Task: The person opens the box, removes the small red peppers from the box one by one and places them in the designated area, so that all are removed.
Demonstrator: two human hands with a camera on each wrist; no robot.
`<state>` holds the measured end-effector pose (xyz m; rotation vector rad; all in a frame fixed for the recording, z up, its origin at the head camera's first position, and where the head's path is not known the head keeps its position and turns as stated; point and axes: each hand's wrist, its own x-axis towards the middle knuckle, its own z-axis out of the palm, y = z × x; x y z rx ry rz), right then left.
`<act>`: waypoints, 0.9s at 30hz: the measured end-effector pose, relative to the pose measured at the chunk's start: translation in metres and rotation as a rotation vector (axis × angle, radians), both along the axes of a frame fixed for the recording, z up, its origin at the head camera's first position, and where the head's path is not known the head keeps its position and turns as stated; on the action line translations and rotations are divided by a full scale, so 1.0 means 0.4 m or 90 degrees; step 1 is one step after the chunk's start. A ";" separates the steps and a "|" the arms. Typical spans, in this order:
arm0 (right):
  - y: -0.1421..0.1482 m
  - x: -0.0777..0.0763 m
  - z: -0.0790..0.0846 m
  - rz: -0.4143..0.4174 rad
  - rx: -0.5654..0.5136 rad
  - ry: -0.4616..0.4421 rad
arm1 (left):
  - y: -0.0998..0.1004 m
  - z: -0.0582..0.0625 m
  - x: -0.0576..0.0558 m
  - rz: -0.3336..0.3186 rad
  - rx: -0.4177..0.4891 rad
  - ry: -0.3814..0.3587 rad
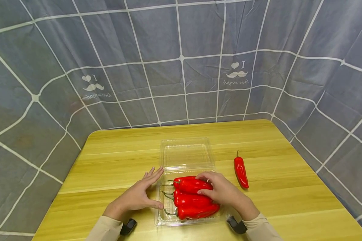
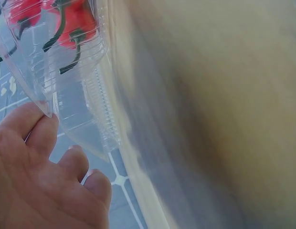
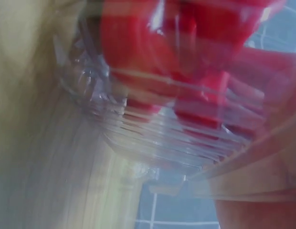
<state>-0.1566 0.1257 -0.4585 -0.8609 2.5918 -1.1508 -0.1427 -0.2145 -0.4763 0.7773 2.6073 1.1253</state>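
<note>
A hinged clear plastic container lies on the table with its lid folded back behind it. Several red peppers with green stems fill the tray side by side, stems toward the left. My right hand curls over the blunt end of the top red pepper, thumb in front and fingers behind. Through the container wall, the right wrist view shows blurred red peppers. At the container's left edge, my left hand has its fingers extended and thumb apart; its fingertips meet the rim.
One more red pepper lies on the wooden table to the right of the container. A grey curtain with white lines hangs behind the table and along both sides. Dark wrist straps show at the cuffs.
</note>
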 end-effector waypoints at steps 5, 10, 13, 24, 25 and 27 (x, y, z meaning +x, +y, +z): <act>0.003 -0.009 0.004 -0.031 -0.023 0.003 | -0.006 -0.001 -0.012 -0.001 -0.004 -0.006; 0.003 -0.020 0.012 -0.074 -0.035 0.023 | -0.010 0.002 -0.022 -0.007 -0.001 -0.003; 0.003 -0.025 0.018 -0.106 -0.039 0.017 | -0.013 0.003 -0.028 -0.007 -0.002 -0.005; 0.036 -0.058 0.019 -0.222 -0.106 0.081 | -0.023 0.007 -0.051 -0.012 -0.010 -0.008; 0.041 -0.060 0.019 -0.233 -0.113 0.085 | -0.024 0.007 -0.053 -0.012 -0.009 -0.012; 0.050 -0.064 0.018 -0.261 -0.119 0.087 | -0.025 0.008 -0.057 -0.014 -0.006 -0.017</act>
